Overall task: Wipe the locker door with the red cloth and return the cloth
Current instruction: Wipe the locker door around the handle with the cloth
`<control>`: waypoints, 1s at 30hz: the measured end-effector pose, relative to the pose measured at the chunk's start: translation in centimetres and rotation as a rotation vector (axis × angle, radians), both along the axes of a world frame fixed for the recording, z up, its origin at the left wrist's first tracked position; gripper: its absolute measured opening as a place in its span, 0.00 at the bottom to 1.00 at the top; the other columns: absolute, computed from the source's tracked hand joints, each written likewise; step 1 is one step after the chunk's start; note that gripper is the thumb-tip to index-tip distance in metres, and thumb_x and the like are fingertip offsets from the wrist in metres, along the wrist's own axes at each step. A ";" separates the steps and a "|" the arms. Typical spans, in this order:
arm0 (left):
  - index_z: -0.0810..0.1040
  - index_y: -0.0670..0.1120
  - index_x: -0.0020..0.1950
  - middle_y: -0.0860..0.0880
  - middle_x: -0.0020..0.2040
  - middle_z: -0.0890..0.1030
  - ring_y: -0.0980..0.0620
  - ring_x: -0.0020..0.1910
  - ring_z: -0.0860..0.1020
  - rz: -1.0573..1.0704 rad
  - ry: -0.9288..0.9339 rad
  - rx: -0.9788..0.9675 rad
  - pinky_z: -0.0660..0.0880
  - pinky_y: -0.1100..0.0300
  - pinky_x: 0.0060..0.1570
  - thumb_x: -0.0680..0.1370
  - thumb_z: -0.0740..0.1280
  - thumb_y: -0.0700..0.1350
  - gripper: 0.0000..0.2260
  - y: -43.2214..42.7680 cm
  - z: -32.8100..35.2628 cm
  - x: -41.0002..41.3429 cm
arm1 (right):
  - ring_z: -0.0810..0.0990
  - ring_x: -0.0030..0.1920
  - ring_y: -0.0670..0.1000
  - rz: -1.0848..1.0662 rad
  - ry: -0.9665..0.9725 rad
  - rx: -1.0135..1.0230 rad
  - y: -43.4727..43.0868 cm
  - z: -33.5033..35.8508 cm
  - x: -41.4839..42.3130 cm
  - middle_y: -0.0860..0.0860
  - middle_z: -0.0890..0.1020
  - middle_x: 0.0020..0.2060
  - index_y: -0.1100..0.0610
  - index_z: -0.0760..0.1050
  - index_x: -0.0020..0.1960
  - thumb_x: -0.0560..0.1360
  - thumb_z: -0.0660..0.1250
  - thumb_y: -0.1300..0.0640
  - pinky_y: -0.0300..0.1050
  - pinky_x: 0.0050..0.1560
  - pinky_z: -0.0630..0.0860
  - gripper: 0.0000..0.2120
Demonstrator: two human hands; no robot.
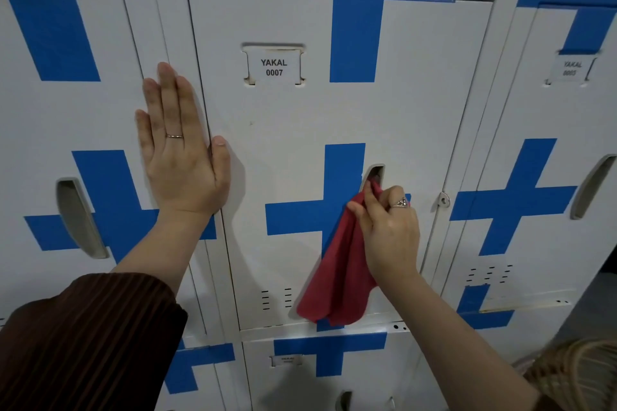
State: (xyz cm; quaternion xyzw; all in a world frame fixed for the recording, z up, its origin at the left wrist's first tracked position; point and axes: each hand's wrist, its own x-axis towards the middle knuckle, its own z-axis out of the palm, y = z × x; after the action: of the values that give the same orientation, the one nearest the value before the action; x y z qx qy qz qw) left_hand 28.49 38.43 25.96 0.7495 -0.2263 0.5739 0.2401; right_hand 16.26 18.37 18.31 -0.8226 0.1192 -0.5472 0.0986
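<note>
The white locker door [283, 130] with blue cross stripes and a label reading YAKAL 0007 fills the centre. My right hand [389, 227] grips the red cloth [340, 274] at the door's recessed handle slot [375, 173], with the cloth's top pushed into the slot and the rest hanging down the door. My left hand [180, 150] lies flat with fingers together against the door's left edge and the frame beside it, holding nothing.
Neighbouring lockers stand on both sides, each with a recessed handle [78, 217] [592, 187]. A padlock hasp [444, 200] sits at the central door's right edge. Another locker door [334, 374] is below. A woven basket [574, 374] shows at the bottom right.
</note>
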 end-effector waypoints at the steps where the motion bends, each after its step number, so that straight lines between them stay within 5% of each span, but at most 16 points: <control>1: 0.51 0.36 0.75 0.35 0.75 0.53 0.40 0.74 0.49 0.000 0.004 0.000 0.40 0.53 0.72 0.75 0.53 0.46 0.30 0.0 0.0 0.0 | 0.68 0.29 0.52 -0.026 0.024 -0.033 0.0 -0.2 -0.2 0.56 0.73 0.34 0.65 0.80 0.49 0.73 0.58 0.50 0.41 0.30 0.68 0.20; 9: 0.50 0.36 0.75 0.36 0.75 0.53 0.40 0.74 0.49 0.004 0.007 0.000 0.40 0.53 0.73 0.75 0.52 0.46 0.30 0.0 0.0 0.0 | 0.72 0.30 0.52 -0.017 0.128 -0.024 -0.2 -3.3 -1.4 0.55 0.74 0.35 0.62 0.77 0.40 0.74 0.57 0.51 0.41 0.33 0.67 0.17; 16: 0.51 0.36 0.75 0.35 0.75 0.53 0.40 0.74 0.49 0.004 0.003 -0.005 0.40 0.54 0.73 0.75 0.53 0.46 0.30 0.0 0.0 0.0 | 0.69 0.38 0.48 0.129 0.175 0.320 -0.2 -2.9 -1.2 0.49 0.69 0.39 0.62 0.78 0.42 0.74 0.66 0.55 0.35 0.39 0.63 0.10; 30: 0.50 0.36 0.75 0.36 0.75 0.53 0.40 0.74 0.49 0.000 0.010 -0.004 0.39 0.54 0.73 0.75 0.53 0.46 0.31 0.0 0.0 0.0 | 0.71 0.37 0.37 0.239 -0.444 0.712 1.4 3.2 1.7 0.45 0.71 0.35 0.61 0.80 0.41 0.71 0.71 0.58 0.26 0.41 0.66 0.05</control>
State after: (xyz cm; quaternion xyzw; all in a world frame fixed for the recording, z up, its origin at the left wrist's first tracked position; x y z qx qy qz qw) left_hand 28.48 38.44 25.97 0.7519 -0.2241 0.5705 0.2428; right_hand 17.95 19.80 21.54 -0.6076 0.1804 -0.6203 0.4621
